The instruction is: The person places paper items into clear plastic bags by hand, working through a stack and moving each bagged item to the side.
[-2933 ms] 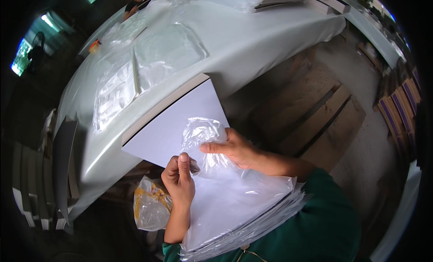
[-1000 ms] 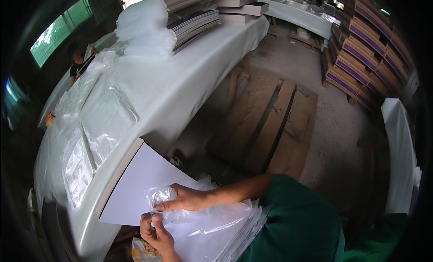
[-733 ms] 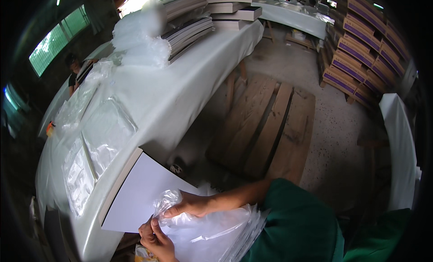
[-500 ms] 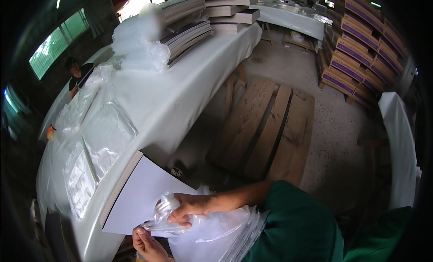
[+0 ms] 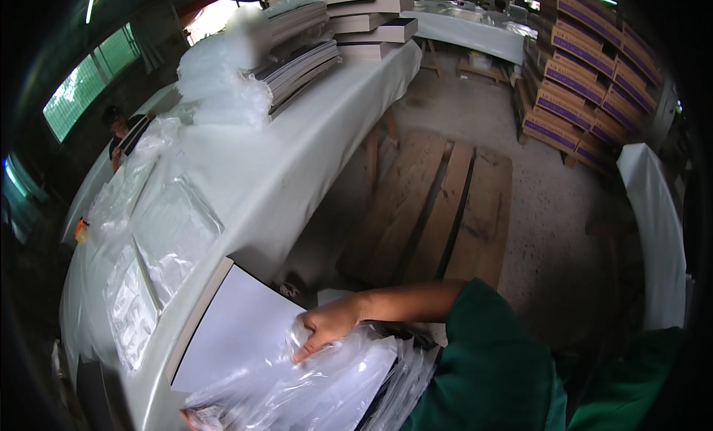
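A stack of large pale boards (image 5: 238,320) leans at the near edge of the covered table, its top face whitish lavender. My right hand (image 5: 330,327) is closed on a bunched part of a clear plastic bag (image 5: 297,390), over the lower right of the boards. The bag spreads loosely across their lower part, toward the lower edge of the view. Only a small, blurred part of my left hand (image 5: 197,418) shows, at the bag's lower left; its fingers are mostly covered by plastic. More clear plastic bags (image 5: 405,390) lie layered by my green sleeve.
Flat plastic bags (image 5: 178,223) lie on the white-covered table (image 5: 297,156). Wrapped boards (image 5: 301,71) and thick board stacks (image 5: 371,30) stand at its far end. A wooden pallet (image 5: 423,216) rests on the floor; stacked cartons (image 5: 579,89) rise at right. Another person (image 5: 122,134) works far left.
My left hand has moved left and down, and the bag now spreads wide over the boards' lower part. My right hand has shifted slightly right, still gripping plastic.
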Demonstrator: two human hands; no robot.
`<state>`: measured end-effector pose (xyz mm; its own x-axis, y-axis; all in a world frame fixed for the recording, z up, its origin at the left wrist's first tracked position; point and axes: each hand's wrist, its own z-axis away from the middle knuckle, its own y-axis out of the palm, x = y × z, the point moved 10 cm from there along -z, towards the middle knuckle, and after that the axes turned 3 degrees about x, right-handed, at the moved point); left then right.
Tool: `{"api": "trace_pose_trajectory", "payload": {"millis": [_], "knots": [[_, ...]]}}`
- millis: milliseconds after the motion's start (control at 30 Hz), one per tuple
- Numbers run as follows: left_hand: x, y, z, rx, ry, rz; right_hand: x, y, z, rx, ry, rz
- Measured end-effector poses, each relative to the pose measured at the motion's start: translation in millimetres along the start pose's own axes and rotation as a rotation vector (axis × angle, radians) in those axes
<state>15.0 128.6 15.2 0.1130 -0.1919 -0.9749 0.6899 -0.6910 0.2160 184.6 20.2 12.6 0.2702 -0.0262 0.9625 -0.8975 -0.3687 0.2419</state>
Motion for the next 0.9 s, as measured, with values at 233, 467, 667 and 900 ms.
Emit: {"api": "trace_pose_trajectory", "payload": {"millis": [233,467,667,900], "knots": [[6,-18,1,-0.178,0.026,-0.152,-3,1,2,0.194,-0.156,-0.277],[14,-5,7,-0.136,0.009,-0.244,14,8,9,-0.089,-0.122,-0.712],[3,-11,18,-0.077,-0.012,-0.325,29,-35,9,-0.365,-0.272,0.022],[-88,-42,12,-0.461,0.692,-0.841,133,-40,-1,-1.062,-0.453,1.295]]}}
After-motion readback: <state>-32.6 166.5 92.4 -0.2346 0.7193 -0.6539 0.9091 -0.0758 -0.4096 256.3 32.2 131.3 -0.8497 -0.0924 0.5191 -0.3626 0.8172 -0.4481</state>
